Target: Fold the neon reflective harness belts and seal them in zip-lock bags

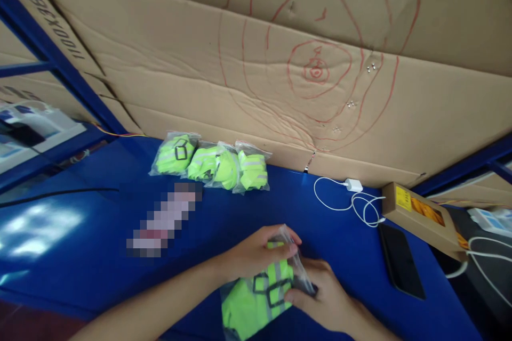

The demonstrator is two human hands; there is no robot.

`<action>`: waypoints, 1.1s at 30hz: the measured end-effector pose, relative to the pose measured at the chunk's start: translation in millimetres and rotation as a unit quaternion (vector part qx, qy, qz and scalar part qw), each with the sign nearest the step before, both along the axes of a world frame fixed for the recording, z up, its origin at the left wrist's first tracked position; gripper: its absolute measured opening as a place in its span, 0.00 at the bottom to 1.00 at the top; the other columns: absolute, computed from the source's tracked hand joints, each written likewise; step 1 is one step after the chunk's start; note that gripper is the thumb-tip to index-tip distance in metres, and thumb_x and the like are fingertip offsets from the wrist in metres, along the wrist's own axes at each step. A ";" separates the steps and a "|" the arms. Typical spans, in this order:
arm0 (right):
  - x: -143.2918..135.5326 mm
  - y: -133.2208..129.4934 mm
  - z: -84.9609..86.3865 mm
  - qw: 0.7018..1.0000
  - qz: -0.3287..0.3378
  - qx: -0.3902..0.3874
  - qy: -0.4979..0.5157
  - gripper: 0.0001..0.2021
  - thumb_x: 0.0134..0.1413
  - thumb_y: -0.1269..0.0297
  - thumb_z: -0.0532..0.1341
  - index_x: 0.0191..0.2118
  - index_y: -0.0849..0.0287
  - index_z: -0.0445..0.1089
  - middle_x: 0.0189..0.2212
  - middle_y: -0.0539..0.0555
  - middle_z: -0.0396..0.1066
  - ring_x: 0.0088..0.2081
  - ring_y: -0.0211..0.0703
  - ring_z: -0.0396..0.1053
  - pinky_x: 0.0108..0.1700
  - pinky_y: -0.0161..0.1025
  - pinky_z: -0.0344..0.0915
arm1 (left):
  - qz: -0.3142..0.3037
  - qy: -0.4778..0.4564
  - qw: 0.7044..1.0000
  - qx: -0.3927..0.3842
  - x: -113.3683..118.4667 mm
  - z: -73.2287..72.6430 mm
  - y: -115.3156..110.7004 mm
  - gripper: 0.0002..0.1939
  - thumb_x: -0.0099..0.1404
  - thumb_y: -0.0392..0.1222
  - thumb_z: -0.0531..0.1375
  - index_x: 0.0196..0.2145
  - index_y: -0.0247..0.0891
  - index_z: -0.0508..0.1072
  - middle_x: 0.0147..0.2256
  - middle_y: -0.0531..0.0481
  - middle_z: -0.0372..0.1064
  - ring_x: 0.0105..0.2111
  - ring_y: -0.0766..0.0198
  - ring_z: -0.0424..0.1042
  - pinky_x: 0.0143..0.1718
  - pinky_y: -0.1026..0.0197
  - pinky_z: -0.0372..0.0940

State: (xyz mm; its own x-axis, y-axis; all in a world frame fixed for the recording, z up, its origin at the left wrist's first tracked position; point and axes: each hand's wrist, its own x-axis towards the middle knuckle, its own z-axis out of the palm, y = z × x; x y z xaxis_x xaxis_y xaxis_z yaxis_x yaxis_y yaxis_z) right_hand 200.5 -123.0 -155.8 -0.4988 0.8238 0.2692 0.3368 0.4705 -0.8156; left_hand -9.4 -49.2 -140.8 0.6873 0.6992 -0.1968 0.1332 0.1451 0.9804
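A clear plastic bag with a folded neon yellow-green reflective item [248, 306] is held between both hands at the bottom centre. Grey stripes and black buckles show through the plastic. My left hand [260, 250] grips the bag's upper part, its fingers bent over the top edge. On the right side, my right hand [320, 293] pinches the bag's edge, thumb on the front near the buckles. Several similar filled bags [176, 154] lie in a row at the back of the blue table [224, 218], against the cardboard.
Cardboard [160, 64] with red drawn rings stands behind the table. At the right are a white cable with an adapter [354, 185], a black phone [402, 261] and a cardboard box [424, 218]. A pixelated item [164, 224] lies left of centre.
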 end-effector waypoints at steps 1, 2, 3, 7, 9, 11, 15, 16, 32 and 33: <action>3.6 1.6 -2.4 0.999 -0.038 0.008 0.019 0.10 0.64 0.59 0.65 0.48 0.54 0.76 0.40 0.54 0.80 0.39 0.44 0.79 0.44 0.35 0.75 | 0.022 -0.015 1.000 -0.004 0.3 -1.4 1.5 0.27 0.67 0.64 0.63 0.50 0.37 0.76 0.44 0.45 0.77 0.45 0.56 0.74 0.48 0.58 0.66; 7.7 3.1 -4.2 0.997 -0.068 0.011 0.028 0.14 0.64 0.59 0.66 0.53 0.54 0.75 0.45 0.56 0.79 0.43 0.45 0.79 0.46 0.35 0.75 | 0.040 -0.028 0.999 -0.004 0.5 -2.7 2.5 0.28 0.67 0.64 0.63 0.50 0.36 0.76 0.44 0.45 0.76 0.45 0.56 0.74 0.49 0.57 0.66; 11.7 4.2 -5.1 0.997 -0.078 0.008 0.026 0.21 0.63 0.59 0.67 0.60 0.53 0.71 0.52 0.59 0.78 0.48 0.48 0.78 0.48 0.36 0.75 | 0.052 -0.038 0.998 0.001 0.6 -3.9 3.1 0.28 0.68 0.64 0.62 0.51 0.36 0.75 0.44 0.45 0.76 0.45 0.57 0.74 0.49 0.57 0.66; 19.3 4.0 -1.2 0.998 0.021 -0.043 -0.028 0.34 0.66 0.55 0.63 0.74 0.50 0.55 0.66 0.62 0.67 0.60 0.55 0.73 0.57 0.44 0.74 | 0.040 -0.030 0.998 0.027 -0.5 -5.0 0.3 0.25 0.70 0.62 0.61 0.50 0.37 0.74 0.41 0.47 0.76 0.41 0.60 0.73 0.46 0.59 0.65; 17.0 1.0 3.8 0.995 0.052 -0.052 -0.072 0.30 0.70 0.58 0.59 0.73 0.49 0.56 0.63 0.60 0.70 0.58 0.53 0.74 0.59 0.45 0.72 | 0.029 -0.024 0.999 0.031 -0.9 -3.1 -2.5 0.24 0.71 0.61 0.61 0.50 0.37 0.74 0.40 0.47 0.76 0.40 0.61 0.73 0.44 0.60 0.65; 12.1 -3.4 8.5 0.989 0.062 -0.060 -0.123 0.24 0.71 0.60 0.57 0.69 0.48 0.62 0.57 0.57 0.75 0.52 0.49 0.77 0.55 0.42 0.73 | 0.010 -0.034 0.999 0.020 -0.8 0.1 -4.7 0.24 0.71 0.61 0.61 0.50 0.37 0.74 0.41 0.46 0.76 0.40 0.61 0.74 0.44 0.60 0.66; 1.4 -9.8 11.9 0.982 0.084 -0.068 -0.153 0.10 0.71 0.61 0.56 0.49 0.54 0.73 0.38 0.53 0.79 0.38 0.44 0.77 0.43 0.38 0.73 | -0.061 -0.030 0.998 -0.012 -0.3 6.1 -4.1 0.23 0.72 0.60 0.60 0.50 0.37 0.75 0.42 0.43 0.78 0.41 0.60 0.76 0.43 0.60 0.67; -0.2 -9.7 11.5 0.983 0.091 -0.068 -0.142 0.10 0.71 0.62 0.55 0.46 0.56 0.73 0.36 0.53 0.78 0.35 0.43 0.77 0.40 0.37 0.72 | -0.067 -0.026 0.997 -0.020 -0.6 6.3 -2.3 0.24 0.71 0.60 0.61 0.51 0.37 0.75 0.42 0.43 0.79 0.41 0.60 0.76 0.44 0.60 0.68; 21.8 6.7 -0.6 0.971 -0.067 -0.196 0.121 0.07 0.67 0.61 0.64 0.45 0.53 0.80 0.31 0.49 0.81 0.20 0.31 0.69 0.24 0.30 0.66 | -0.019 0.007 0.999 -0.045 -8.3 0.8 20.1 0.19 0.64 0.57 0.68 0.39 0.36 0.84 0.38 0.46 0.81 0.39 0.59 0.78 0.41 0.62 0.68; 21.5 6.9 1.9 0.971 -0.098 -0.174 0.128 0.05 0.65 0.62 0.66 0.41 0.54 0.80 0.29 0.49 0.80 0.22 0.32 0.70 0.25 0.31 0.66 | -0.005 0.002 0.999 -0.048 -8.6 2.5 19.1 0.21 0.65 0.58 0.67 0.40 0.36 0.84 0.38 0.46 0.81 0.38 0.60 0.78 0.39 0.63 0.68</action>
State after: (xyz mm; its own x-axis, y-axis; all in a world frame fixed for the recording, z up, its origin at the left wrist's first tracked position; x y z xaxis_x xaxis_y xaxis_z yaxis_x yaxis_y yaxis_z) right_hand 222.1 -116.1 -153.9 -0.2770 0.9595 0.0516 0.1565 0.0980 -0.9828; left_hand -18.0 -30.1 -138.3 0.6934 0.6698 -0.2656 0.1393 0.2371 0.9614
